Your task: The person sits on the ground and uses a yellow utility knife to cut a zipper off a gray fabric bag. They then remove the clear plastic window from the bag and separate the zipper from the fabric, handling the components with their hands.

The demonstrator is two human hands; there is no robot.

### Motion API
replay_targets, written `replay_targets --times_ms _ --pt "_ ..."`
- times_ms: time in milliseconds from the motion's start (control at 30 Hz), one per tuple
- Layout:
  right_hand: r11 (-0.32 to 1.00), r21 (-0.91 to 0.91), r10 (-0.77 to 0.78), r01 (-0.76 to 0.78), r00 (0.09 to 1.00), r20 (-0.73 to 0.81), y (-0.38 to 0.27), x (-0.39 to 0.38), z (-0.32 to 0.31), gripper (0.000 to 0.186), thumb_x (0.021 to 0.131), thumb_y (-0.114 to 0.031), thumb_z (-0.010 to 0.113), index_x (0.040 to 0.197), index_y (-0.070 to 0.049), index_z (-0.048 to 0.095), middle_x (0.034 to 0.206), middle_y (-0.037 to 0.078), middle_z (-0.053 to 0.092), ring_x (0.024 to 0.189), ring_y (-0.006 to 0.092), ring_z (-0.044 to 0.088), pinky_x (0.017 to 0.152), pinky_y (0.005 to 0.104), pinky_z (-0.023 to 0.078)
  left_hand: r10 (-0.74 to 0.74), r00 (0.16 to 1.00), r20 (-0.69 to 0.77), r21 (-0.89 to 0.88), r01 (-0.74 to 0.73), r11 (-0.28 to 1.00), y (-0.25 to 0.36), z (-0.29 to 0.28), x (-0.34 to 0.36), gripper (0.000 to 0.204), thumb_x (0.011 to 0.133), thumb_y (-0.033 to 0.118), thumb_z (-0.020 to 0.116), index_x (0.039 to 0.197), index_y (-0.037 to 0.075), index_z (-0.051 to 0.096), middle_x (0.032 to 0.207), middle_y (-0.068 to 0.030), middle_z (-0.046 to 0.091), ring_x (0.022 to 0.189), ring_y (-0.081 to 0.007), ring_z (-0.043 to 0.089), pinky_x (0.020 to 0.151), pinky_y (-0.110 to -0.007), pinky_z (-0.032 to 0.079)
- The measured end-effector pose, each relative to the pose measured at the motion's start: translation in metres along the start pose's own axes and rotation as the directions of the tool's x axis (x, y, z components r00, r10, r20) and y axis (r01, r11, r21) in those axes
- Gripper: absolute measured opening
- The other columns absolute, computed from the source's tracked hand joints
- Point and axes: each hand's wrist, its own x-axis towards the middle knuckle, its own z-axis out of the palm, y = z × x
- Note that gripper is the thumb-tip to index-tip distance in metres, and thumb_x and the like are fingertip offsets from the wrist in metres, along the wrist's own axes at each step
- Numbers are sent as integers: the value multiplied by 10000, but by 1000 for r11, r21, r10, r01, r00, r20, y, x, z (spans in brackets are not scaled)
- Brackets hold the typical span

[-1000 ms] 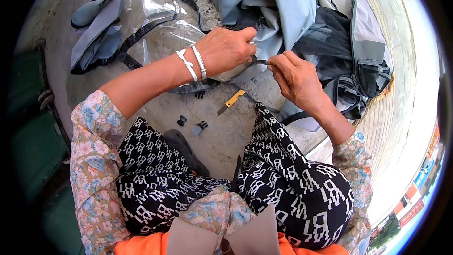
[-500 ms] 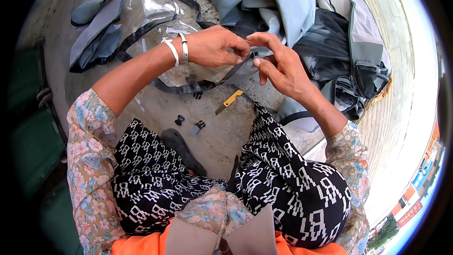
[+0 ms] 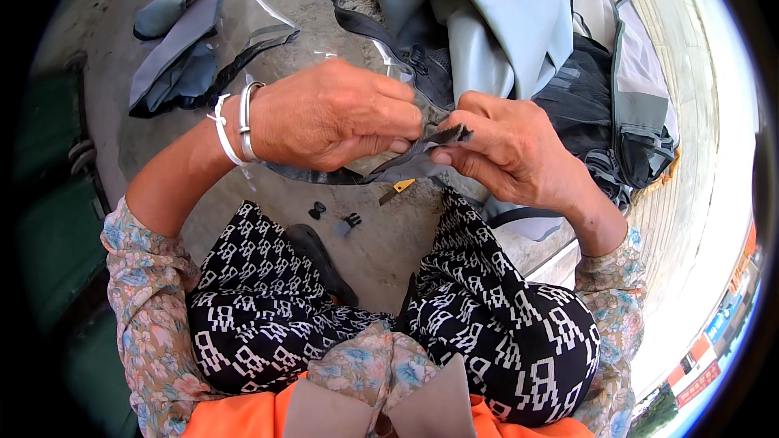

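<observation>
Up close over the ground, both of my hands pinch a dark fabric strip with a frayed-looking end. My left hand is closed on the strip from the left, thumb and fingers pressed together. From the other side my right hand grips it near the end, thumb below. The strip seems to join grey fabric along the edge of a clear plastic sheet with black edging; the exact join is hidden by my fingers. A yellow-handled utility knife lies just below the strip, partly covered.
A grey plastic buckle and a small black plastic piece lie on the concrete between my feet. Blue-grey fabric is heaped at the far side, with black mesh at right. Folded grey pieces rest at far left.
Both hands have come nearer to me and lower, bringing the strip along. My right fingers, loosely apart before, are now closed on the strip. The sheet's near edge now hides part of the knife.
</observation>
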Motion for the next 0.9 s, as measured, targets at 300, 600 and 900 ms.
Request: replay_targets --times_ms 300,600,900 --pt "981 171 89 -89 996 8 -6 -27 34 180 867 -131 684 862 -48 524 743 105 496 638 321 569 566 410 468 1 1000 21 -74 1 997 10 32 -25 143 801 76 687 928 82 620 752 -56 502 617 -249 585 527 -370 465" --pt "952 -49 296 -302 950 -103 -24 11 14 595 731 -441 810 1083 -8 606 753 114 611 626 250 629 594 350 497 -53 984 -171 33 59 998 -9 41 3 141 784 150 696 766 39 610 672 -87 571 606 -298 605 547 -395 497" --pt "965 -260 44 32 959 280 -6 10 22 255 873 -263 657 821 -31 563 695 91 544 597 316 606 529 425 490 10 987 -160 258 32 966 0 59 -22 238 759 159 718 700 75 503 657 -53 456 476 -228 515 439 -351 427"
